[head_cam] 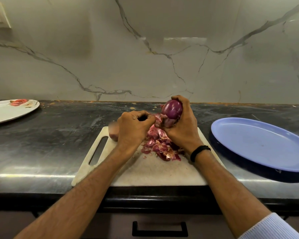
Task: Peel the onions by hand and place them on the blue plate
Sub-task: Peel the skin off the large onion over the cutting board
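The right hand [180, 130] grips a purple onion [172, 109] over the cutting board [155, 171]. The left hand [133, 129] pinches its skin [158, 118]. The blue plate [259, 144] sits at three o'clock.

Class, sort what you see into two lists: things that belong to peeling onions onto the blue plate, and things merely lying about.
In the job: red onion, gripped by the right hand; skin, pinched by the left hand; pile of peelings; cutting board; blue plate.
Lying about: white plate at far left; drawer handle below the counter.
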Available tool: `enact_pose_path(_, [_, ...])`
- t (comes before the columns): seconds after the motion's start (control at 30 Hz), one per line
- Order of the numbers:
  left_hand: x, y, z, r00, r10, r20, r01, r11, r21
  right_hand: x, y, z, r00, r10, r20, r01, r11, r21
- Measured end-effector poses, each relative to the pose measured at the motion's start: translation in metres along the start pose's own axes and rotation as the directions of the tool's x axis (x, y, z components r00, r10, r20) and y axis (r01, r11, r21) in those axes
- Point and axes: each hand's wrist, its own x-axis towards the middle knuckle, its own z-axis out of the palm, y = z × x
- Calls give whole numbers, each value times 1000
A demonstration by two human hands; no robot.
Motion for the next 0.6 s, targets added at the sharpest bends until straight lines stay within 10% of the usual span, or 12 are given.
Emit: enact_pose_path(0.6, [-8, 3, 11, 932, 354, 72, -357, 934, 27, 3, 0, -3, 988, 155, -21, -156, 957, -245])
